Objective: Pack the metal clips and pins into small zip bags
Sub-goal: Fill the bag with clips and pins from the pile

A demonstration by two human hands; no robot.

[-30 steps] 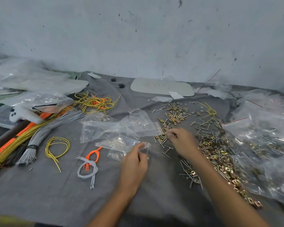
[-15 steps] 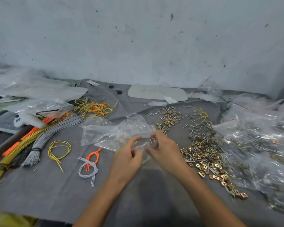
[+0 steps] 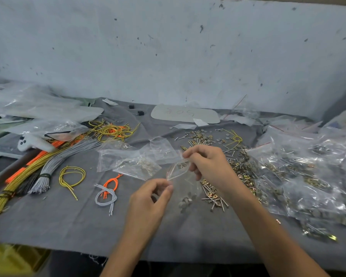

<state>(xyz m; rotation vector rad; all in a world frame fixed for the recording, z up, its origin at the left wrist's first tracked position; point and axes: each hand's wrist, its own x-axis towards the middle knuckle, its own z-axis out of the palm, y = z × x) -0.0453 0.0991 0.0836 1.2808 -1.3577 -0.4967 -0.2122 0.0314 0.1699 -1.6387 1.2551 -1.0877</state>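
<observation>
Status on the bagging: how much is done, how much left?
Done: a heap of filled bags lies at the right. In hand: left hand and right hand pinch one small zip bag, mouth held open; its contents are unclear. Left: a large loose pile of clips and pins on the grey cloth, so plenty remains.
</observation>
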